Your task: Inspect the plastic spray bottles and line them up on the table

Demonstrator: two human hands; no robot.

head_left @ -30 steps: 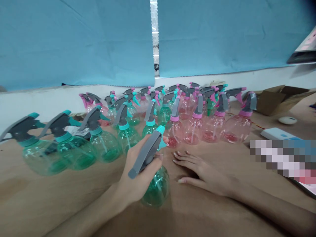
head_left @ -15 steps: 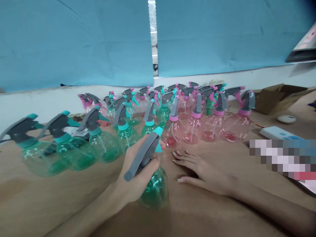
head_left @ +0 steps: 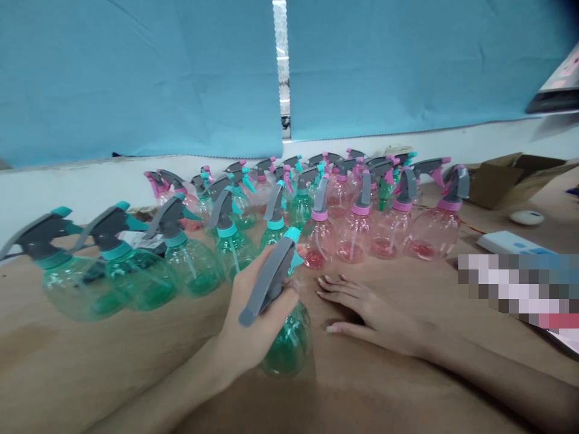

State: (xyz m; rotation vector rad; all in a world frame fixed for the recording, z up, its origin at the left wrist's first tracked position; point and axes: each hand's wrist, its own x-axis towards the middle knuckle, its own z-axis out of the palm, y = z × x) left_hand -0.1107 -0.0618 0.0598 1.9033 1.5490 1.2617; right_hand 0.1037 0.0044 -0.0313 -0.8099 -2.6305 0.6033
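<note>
Blue cloth [head_left: 145,78] hangs behind a wooden table [head_left: 380,392]. Toward the table's near edge is a green spray bottle [head_left: 289,352], its neck wrapped by the closed fingers of the left hand [head_left: 256,319]. Right hand [head_left: 373,313] lies palm down just beside it, fingers loosely spread, gripping nothing. Beyond, green bottles [head_left: 194,271] line up leftward and pink bottles [head_left: 355,241] rightward; more sprayers [head_left: 303,181] crowd the far edge. Toward the right edge sit a cardboard box [head_left: 500,184] and a white rounded object [head_left: 527,218].
</note>
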